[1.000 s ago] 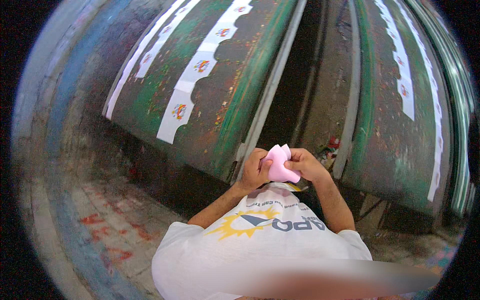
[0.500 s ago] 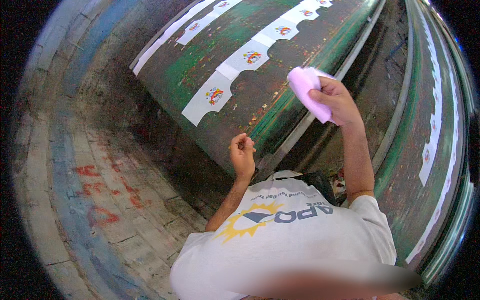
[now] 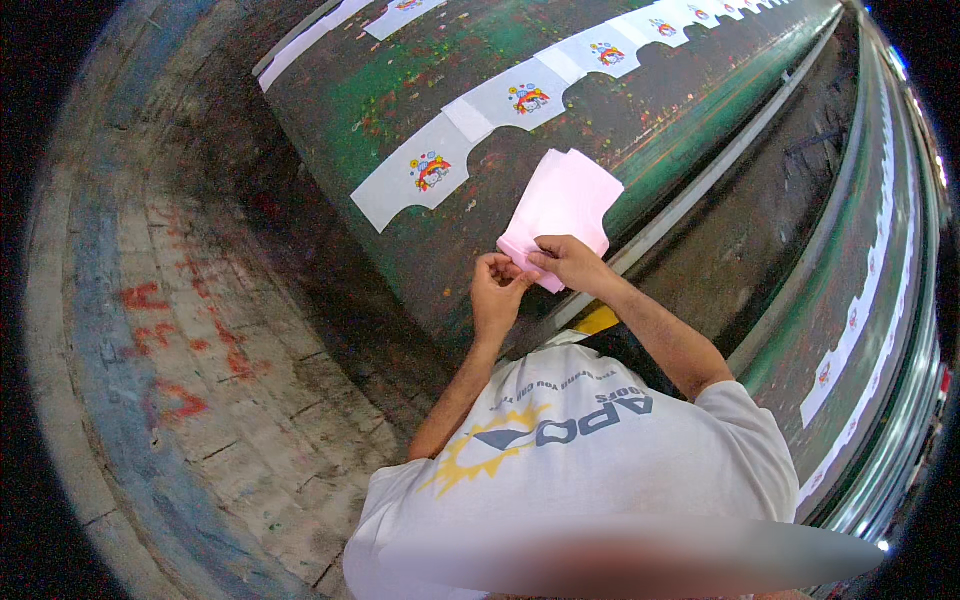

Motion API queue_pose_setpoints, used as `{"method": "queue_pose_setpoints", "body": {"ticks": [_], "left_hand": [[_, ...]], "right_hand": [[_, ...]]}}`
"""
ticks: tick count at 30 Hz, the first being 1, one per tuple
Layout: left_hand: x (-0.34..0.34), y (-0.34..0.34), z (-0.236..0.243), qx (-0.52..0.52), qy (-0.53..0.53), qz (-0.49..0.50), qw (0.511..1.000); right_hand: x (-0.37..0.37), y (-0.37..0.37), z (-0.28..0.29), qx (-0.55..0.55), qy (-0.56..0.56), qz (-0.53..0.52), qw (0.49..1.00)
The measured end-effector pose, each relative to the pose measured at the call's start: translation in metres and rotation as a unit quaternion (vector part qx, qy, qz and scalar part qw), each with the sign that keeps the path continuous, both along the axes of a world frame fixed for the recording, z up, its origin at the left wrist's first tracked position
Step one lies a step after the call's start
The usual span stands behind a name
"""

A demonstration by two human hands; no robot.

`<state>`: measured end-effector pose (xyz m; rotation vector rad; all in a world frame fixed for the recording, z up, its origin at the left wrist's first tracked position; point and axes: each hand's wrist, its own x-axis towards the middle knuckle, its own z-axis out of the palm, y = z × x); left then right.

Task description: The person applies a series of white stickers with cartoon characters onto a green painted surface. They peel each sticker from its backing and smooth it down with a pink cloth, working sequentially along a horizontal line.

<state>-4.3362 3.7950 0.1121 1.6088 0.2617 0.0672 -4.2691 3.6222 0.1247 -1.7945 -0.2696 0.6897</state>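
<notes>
A stack of pink cut fabric pieces [image 3: 567, 195], with a curved notch in one side, lies opened out over the near edge of a long green and dark table [image 3: 400, 265]. My right hand [image 3: 572, 264] grips its near end, thumb on top. Closed at the same near corner is my left hand [image 3: 496, 292], its fingertips pinching the layers' edge. Beyond the stack runs a row of white cut fabric pieces [image 3: 392, 195], laid flat end to end, each bearing a small colourful rainbow print [image 3: 431, 172].
More white pieces [image 3: 318, 42] lie along the table's far side. A metal rail [image 3: 690, 205] edges the table on the right. Past a dark gap, a second long table [image 3: 790, 375] carries similar white rows. At the left is a paved floor [image 3: 270, 440] with red paint marks.
My right hand has brought the pink fabric down and left, and it is now spread rather than folded over. My left hand has moved slightly right and met its edge.
</notes>
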Motion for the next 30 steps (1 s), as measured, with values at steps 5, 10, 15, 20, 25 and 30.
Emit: {"method": "queue_pose_setpoints", "body": {"ticks": [5,10,15,20,25,30], "left_hand": [[0.028,-0.017,0.011,-0.007,0.032,0.041,0.999],[0.067,-0.054,0.023,-0.064,0.015,0.044,0.997],[0.093,-0.101,0.029,-0.146,-0.079,0.112,0.98],[0.07,-0.084,0.033,0.118,-0.092,0.226,0.963],[0.029,-0.058,0.019,0.279,-0.032,0.267,0.922],[0.003,-0.035,0.005,0.392,0.034,0.29,0.872]], "right_hand": [[0.023,-0.009,0.006,0.084,0.016,0.002,0.996],[0.068,-0.049,0.03,0.039,-0.079,0.01,0.996],[0.117,-0.105,0.04,0.043,0.004,-0.007,0.999],[0.147,-0.138,0.009,0.233,0.09,-0.018,0.968],[0.165,-0.126,-0.043,0.105,-0.062,0.044,0.992],[0.165,-0.12,-0.068,-0.025,-0.189,0.129,0.973]]}}
